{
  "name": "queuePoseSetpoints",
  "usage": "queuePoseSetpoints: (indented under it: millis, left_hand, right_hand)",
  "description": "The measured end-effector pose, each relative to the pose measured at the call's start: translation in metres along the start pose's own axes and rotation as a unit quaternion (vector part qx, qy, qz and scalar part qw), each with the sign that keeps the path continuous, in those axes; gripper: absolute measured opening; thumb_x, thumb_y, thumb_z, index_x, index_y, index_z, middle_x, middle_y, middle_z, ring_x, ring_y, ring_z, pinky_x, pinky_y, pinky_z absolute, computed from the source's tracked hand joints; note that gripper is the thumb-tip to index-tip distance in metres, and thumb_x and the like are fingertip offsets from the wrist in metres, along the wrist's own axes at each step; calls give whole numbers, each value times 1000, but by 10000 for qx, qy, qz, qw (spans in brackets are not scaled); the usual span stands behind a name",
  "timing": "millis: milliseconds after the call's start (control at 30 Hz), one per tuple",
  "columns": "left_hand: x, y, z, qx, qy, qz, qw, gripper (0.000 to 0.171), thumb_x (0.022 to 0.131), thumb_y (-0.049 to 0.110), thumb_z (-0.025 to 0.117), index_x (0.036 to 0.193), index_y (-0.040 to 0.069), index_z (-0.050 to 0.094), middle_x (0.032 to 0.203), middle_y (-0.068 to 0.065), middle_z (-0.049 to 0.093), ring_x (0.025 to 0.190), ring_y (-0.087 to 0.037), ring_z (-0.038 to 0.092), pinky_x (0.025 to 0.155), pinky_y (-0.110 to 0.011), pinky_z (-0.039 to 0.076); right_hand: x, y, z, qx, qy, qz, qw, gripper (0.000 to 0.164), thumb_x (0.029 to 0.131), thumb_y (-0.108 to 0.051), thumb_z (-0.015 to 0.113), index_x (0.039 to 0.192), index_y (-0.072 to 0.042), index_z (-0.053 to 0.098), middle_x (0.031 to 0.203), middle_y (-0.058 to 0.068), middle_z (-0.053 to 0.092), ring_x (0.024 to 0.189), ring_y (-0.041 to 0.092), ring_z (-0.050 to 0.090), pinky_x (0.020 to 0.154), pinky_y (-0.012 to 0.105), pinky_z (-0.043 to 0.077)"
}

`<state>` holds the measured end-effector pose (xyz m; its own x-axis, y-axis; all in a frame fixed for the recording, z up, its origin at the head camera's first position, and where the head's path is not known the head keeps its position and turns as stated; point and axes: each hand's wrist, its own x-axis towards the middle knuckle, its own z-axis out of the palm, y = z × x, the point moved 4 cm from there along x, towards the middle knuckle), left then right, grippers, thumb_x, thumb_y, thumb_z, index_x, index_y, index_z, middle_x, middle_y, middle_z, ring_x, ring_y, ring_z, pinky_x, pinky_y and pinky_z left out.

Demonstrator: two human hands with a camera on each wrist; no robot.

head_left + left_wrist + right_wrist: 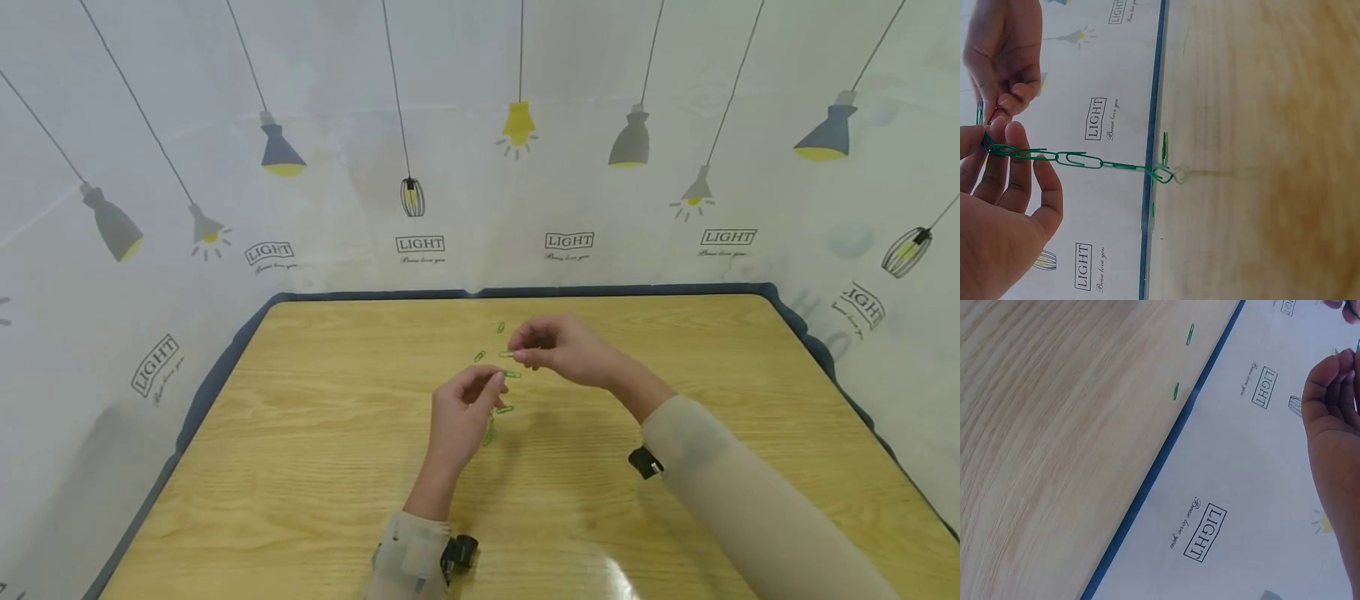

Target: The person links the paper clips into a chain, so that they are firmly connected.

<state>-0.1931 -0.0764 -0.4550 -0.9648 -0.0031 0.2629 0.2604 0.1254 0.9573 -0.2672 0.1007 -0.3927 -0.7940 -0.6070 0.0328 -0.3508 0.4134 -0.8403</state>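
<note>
While gripping the paperclip chain [1079, 164] with left hand [462, 412], pinching a single clip [506, 355] with right hand [564, 350] — just beyond the chain's top, with long axis crosswise.

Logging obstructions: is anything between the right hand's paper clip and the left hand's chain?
Nothing visible: the right hand pinches its paper clip near the left hand, which holds the chain by one end; two loose clips lie on the table.
</note>
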Motion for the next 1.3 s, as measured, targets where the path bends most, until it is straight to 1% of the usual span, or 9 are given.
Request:
queuePoseSetpoints:
  millis: [133,300,533,633,867,1000,1167,1233,1300]
  left_hand:
    - [0,0,0,-27,-13,-30,10000,21,108,28,65,115,13,77,101,-11,77,81,-17,70,69,-24,56]
    - [0,0,-1,-33,11,-47,10000,23,108,26,65,116,8,77,100,-11,77,81,-18,71,75,-28,59]
    - [1,1,-1,-9,30,-6,10000,20,108,25,65,114,9,77,100,-12,77,79,-15,70,74,-25,57]
    - [0,2,-1,0,32,-6,10000,20,108,25,65,113,10,77,100,-12,77,79,-15,70,72,-24,56]
    - [0,3,-1,-3,38,-19,10000,20,108,26,65,112,10,77,99,-11,77,79,-14,70,74,-26,58]
    - [0,2,-1,-20,53,-38,10000,20,108,27,65,112,11,77,99,-11,77,79,-15,70,73,-25,57]
    - [0,3,-2,1,79,-36,10000,21,108,27,65,112,11,76,99,-10,77,80,-15,70,69,-22,53]
    - [0,3,-2,1,55,-31,10000,20,108,28,65,112,11,76,99,-9,77,80,-17,71,69,-22,53]
    - [-1,3,-1,-17,11,-32,10000,20,108,27,65,112,11,76,99,-10,77,82,-24,72,70,-23,54]
  right_hand:
    - [-2,-5,4,-68,7,-152,9999,15,106,-12,67,117,-3,72,112,15,73,93,22,67,83,33,59]
    - [-4,-8,8,-69,-49,-342,9994,9,105,-8,67,111,-5,73,107,11,73,95,28,68,83,30,59]
    - [-5,-8,8,-18,-139,-529,9985,8,104,-4,66,108,-4,72,106,13,74,100,35,68,88,41,61]
    - [-6,-9,7,-1,-192,-511,9985,8,104,-3,65,108,-4,72,107,12,73,101,34,68,90,42,61]
    - [-9,-8,3,-165,-271,-464,9984,9,105,-3,63,109,-4,71,107,11,73,101,31,68,89,37,60]
    - [-12,-7,-1,-257,-265,-428,9984,10,106,-3,63,110,-5,72,108,12,73,101,30,68,90,41,60]
    - [-17,-6,-7,-298,-133,-379,9987,10,105,-2,64,109,-4,72,108,10,73,100,23,68,90,43,61]
    - [-18,-6,-9,-304,-81,-361,9989,10,105,-2,64,110,-4,72,108,10,73,99,22,67,91,42,61]
    - [-19,-6,-10,-276,-51,-346,9990,10,105,-3,64,110,-3,72,109,10,73,99,22,67,90,40,61]
